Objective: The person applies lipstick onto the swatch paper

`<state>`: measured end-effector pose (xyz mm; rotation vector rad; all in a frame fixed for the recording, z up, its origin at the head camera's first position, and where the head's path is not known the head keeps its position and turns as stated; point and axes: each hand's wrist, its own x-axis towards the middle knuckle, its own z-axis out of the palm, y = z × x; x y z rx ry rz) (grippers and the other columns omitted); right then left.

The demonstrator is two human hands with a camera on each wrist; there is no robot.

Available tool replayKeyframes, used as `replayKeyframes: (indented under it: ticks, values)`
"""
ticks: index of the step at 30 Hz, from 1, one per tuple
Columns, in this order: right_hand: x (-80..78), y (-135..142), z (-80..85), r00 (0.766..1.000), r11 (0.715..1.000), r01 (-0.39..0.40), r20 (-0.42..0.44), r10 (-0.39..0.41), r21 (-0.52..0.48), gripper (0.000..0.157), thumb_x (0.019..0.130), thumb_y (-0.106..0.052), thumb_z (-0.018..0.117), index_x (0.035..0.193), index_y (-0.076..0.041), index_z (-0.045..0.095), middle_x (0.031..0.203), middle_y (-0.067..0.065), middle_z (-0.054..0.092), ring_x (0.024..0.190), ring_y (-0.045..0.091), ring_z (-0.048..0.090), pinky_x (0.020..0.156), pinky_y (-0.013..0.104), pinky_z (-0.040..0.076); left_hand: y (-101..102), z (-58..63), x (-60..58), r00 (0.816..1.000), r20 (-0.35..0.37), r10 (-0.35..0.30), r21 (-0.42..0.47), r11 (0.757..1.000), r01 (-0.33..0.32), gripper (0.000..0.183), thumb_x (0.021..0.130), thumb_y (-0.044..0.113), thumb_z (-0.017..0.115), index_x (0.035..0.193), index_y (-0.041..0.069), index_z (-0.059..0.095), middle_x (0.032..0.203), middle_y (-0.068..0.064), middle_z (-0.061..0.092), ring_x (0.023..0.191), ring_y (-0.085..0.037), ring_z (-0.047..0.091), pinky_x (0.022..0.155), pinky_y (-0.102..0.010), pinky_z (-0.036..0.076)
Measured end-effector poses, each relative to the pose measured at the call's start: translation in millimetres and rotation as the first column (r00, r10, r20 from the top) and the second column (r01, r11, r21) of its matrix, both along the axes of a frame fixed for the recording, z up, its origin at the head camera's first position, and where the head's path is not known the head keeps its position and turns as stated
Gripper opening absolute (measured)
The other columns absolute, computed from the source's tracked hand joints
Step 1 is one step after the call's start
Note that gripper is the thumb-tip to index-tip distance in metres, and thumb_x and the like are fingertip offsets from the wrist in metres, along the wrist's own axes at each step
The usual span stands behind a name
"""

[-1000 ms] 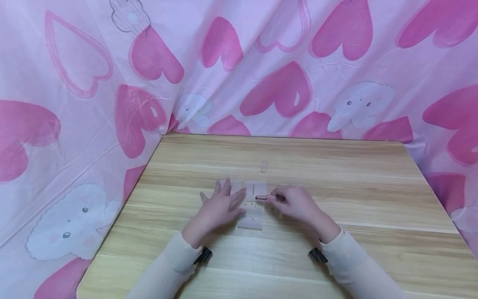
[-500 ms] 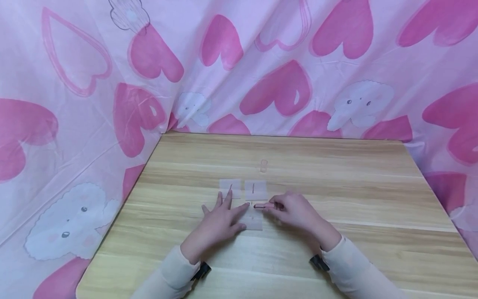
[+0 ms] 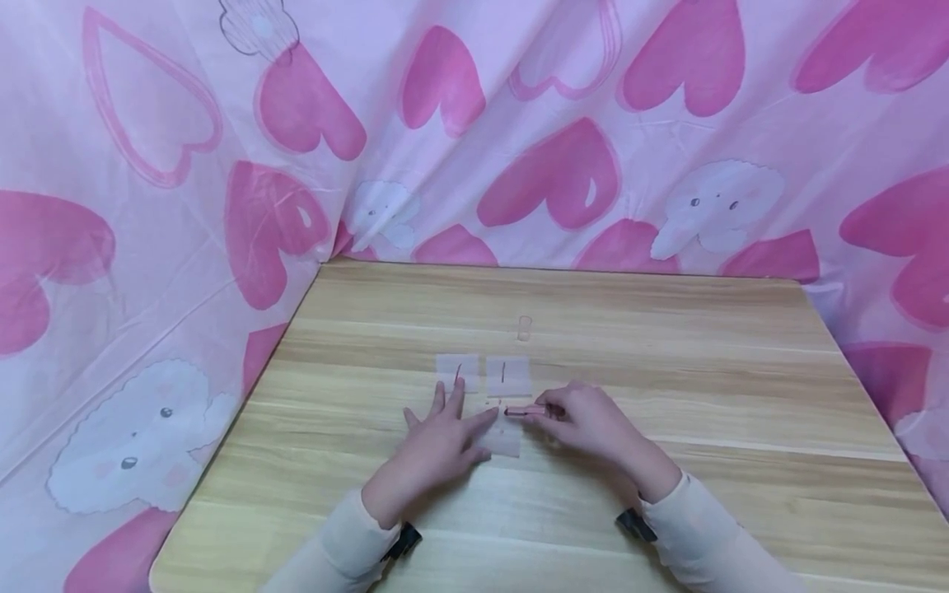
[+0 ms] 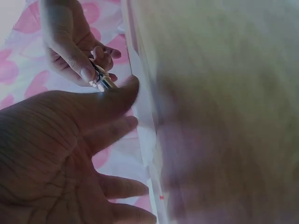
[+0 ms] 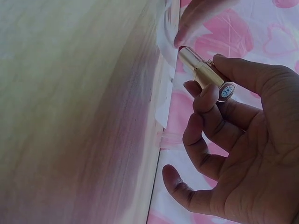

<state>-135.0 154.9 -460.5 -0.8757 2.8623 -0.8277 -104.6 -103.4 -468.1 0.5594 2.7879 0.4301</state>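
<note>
Holding lipstick (image 5: pixel 205 74), table edges (image 3: pixel 563 275) well away

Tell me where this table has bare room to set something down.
Bare tabletop lies between the right hand and the right edge, between the left hand and the left edge, and beyond the small clear piece. The middle is crowded: white squares, lipstick and both hands.

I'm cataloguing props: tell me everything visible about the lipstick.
The lipstick is a slim, uncapped, shiny gold tube, seemingly metal, with a red tip and a blue-and-white label on its base. The right hand pinches it near the base, tip pointing sideways toward the left hand. Whether it touches the nearest paper is unclear.
</note>
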Motion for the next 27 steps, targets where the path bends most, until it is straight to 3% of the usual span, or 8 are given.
replayKeyframes:
  ticks: [9, 20, 27]
  values:
    - [1.8, -0.7, -0.3, 1.0, 1.0, 0.004, 0.016, -0.004, 0.021, 0.015, 0.093, -0.037, 0.073, 0.088, -0.023, 0.073, 0.057, -0.024, 0.049, 0.055, 0.001, 0.044, 0.054, 0.024, 0.039, 1.8, -3.1, -3.8, 0.999, 0.03, 0.021, -0.025, 0.999, -0.02, 0.06, 0.09, 0.062, 0.062, 0.146, 0.039, 0.053, 0.164, -0.022, 0.016, 0.147, -0.054, 0.01, 0.093, -0.09, 0.009]
    - [1.8, 0.0, -0.7, 1.0, 1.0, 0.004, 0.01, -0.004, 0.014, 0.015, 0.093, -0.037, 0.073, 0.088, -0.023, 0.074, 0.057, -0.024, 0.049, 0.055, 0.001, 0.044, 0.055, 0.024, 0.039, 2.6, -3.9, -5.7, 0.998, 0.039, 0.039, -0.016, 0.999, -0.038, 0.048, 0.099, 0.061, 0.049, 0.143, 0.043, 0.055, 0.164, -0.021, 0.018, 0.146, -0.054, 0.011, 0.092, -0.091, 0.01]
    - [1.7, 0.3, 0.1, 1.0, 1.0, 0.007, 0.018, -0.007, 0.01, 0.015, 0.093, -0.037, 0.073, 0.089, -0.022, 0.074, 0.058, -0.022, 0.05, 0.055, 0.002, 0.044, 0.055, 0.024, 0.039, 5.0, -5.1, -6.9, 0.994, 0.063, 0.093, 0.005, 0.996, -0.094, 0.049, 0.102, 0.064, 0.032, 0.14, 0.044, 0.058, 0.164, -0.017, 0.019, 0.147, -0.052, 0.01, 0.093, -0.09, 0.006]
